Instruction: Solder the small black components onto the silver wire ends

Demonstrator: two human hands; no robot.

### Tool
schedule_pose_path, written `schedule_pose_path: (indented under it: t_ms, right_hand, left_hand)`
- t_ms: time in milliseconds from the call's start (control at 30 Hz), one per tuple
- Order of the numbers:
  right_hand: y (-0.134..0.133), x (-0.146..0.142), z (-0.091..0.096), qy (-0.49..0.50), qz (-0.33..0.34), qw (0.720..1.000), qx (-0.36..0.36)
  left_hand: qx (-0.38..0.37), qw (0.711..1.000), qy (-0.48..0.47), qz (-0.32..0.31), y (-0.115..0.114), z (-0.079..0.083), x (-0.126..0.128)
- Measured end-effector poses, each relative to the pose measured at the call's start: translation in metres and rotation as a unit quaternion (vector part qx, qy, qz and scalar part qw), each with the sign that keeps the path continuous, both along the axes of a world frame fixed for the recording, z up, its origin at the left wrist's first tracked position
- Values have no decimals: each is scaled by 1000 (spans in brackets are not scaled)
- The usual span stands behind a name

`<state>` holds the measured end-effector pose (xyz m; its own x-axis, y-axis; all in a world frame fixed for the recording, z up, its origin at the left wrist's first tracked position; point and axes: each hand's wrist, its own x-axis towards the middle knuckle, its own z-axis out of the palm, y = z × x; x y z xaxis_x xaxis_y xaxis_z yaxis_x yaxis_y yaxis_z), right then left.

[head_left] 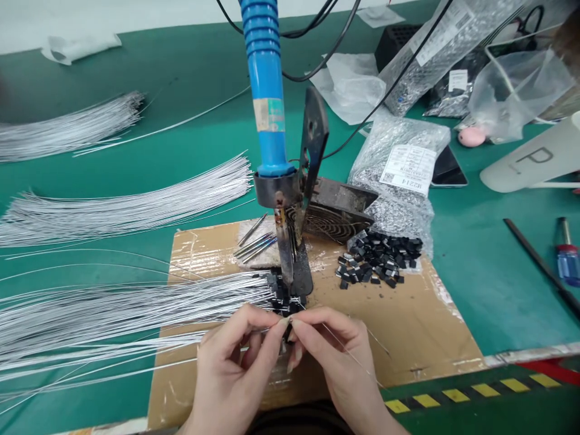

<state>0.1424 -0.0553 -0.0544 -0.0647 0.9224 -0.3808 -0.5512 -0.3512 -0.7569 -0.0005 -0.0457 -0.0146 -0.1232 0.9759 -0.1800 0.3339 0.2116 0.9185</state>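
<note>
My left hand and my right hand meet fingertip to fingertip, both closed in a pinch, low in the middle. A small black connector shows partly between the fingertips, mostly hidden. Thin silvery wire trails from my right hand toward the lower right. Just above the fingers points the tip of a blue-handled soldering iron, clamped upright in a metal stand. Left of the tip, a bundle of white wires ends in several black connectors.
Cardboard lies under the work. Loose black connectors spill from a clear bag beside a small fan. Spare iron tips lie behind the bundle. More wire bundles rest at left; a screwdriver and white cup at right.
</note>
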Motion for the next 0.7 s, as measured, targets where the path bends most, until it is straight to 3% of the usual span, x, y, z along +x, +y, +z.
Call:
schedule_pose_path:
  t_ms: [367, 700]
  right_hand:
    - [1, 4, -1, 0, 12, 1000, 3]
    - [10, 17, 11, 8, 82, 996, -38]
  left_hand:
    - [-14, 1000, 12, -17, -3, 1, 0]
    - [17, 998, 35, -53, -3, -1, -3]
